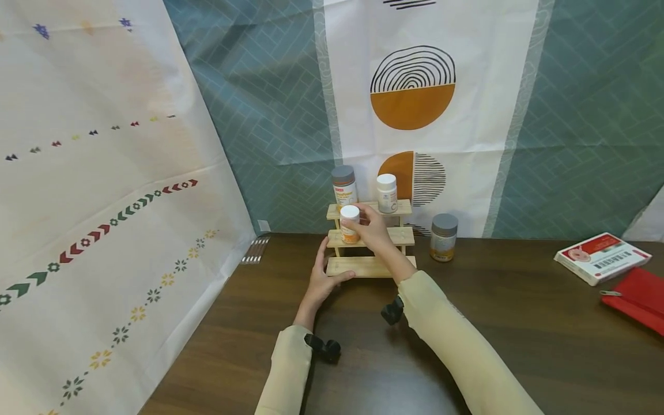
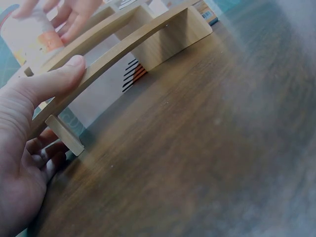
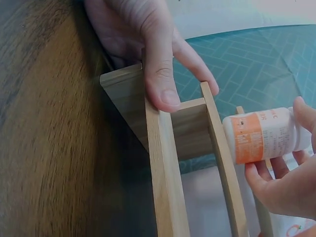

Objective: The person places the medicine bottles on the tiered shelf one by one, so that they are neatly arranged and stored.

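My right hand (image 1: 374, 232) holds a small white pill bottle (image 1: 350, 221) with an orange label, its thumb and fingers about the upper part. The bottle stands upright at the left of the middle tier of a three-step wooden display rack (image 1: 358, 266); in the right wrist view its base (image 3: 231, 140) is at the tier's edge. At the rack's left end, my left hand (image 1: 320, 283) grips the bottom step, thumb (image 2: 64, 76) over the front and fingers around the side. On the top tier are a grey-lidded bottle (image 1: 344, 187) and a white bottle (image 1: 387, 193).
Right of the rack, another grey-lidded bottle (image 1: 443, 237) stands on the dark wooden table (image 1: 498, 323). Farther right lie a red-and-white box (image 1: 603, 257) and a red zip pouch (image 1: 638, 297). Patterned cloth (image 1: 270, 115) hangs behind and to the left.
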Tool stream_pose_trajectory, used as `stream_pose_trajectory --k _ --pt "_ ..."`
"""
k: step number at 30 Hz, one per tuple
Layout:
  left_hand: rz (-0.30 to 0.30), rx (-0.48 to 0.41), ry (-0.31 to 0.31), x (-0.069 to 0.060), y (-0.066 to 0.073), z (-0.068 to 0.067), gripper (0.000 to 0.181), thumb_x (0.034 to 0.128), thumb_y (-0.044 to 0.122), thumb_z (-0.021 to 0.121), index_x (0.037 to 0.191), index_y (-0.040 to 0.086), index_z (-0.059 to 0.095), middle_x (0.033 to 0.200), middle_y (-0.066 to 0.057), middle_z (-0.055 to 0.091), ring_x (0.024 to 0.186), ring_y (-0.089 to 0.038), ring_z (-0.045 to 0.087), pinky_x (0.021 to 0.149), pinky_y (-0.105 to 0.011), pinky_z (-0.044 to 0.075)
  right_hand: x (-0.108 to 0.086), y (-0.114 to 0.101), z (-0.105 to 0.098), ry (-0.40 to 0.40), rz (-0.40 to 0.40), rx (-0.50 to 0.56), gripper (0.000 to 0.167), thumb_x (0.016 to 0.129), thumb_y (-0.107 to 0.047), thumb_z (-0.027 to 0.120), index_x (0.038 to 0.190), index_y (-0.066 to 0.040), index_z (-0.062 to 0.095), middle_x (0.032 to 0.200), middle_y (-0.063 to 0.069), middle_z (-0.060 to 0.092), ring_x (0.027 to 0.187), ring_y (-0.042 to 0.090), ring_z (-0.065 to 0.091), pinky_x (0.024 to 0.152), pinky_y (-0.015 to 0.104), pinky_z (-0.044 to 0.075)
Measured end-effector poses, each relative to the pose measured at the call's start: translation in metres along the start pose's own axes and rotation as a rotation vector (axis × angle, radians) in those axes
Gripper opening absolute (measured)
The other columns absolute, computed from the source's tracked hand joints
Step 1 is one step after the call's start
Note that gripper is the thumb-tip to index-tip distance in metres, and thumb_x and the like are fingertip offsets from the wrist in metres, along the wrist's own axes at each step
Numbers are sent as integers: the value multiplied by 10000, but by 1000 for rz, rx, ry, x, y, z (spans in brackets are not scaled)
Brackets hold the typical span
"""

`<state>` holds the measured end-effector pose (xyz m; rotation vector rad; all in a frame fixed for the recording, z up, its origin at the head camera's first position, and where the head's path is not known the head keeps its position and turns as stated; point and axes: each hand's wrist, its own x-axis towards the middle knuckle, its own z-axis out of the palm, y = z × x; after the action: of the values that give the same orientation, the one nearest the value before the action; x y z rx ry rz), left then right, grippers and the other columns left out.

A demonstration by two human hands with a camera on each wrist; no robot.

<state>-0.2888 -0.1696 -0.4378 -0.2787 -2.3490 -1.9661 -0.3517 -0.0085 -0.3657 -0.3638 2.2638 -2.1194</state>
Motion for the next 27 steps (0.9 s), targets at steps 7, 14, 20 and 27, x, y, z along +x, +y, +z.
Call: stream_pose_trajectory --k 7,14,20,27 --pt "0 2 6 -1 0 -2 1063 803 66 787 1587 202 82 1361 -284 481 702 -123 550 593 -306 477 5 2 8 -32 33 -5 602 930 -202 673 1470 -124 418 1459 145 471 1320 342 464 1056 488 431" --pt "22 14 7 2 -1 -3 1050 810 67 780 1587 197 85 1379 -312 459 771 -151 563 611 -310 482 7 0 8 -50 31 3 614 929 -201 675 1477 -123 408 1473 141 460 1336 342 446 1070 497 415" --pt "19 20 0 2 -1 -2 1050 810 74 782 1586 183 83 1367 -306 475 771 -130 556 610 -311 485 7 3 8 -32 26 0 601 934 -191 667 1473 -118 411 1455 141 476 1323 331 458 1078 483 413" --pt "0 24 6 1 0 0 1057 801 71 789 1585 173 88 1348 -286 492 749 -150 554 611 -328 491 5 7 10 -22 12 -5 595 940 -188 656 1473 -100 405 1457 161 473 1309 341 474 1071 473 424"
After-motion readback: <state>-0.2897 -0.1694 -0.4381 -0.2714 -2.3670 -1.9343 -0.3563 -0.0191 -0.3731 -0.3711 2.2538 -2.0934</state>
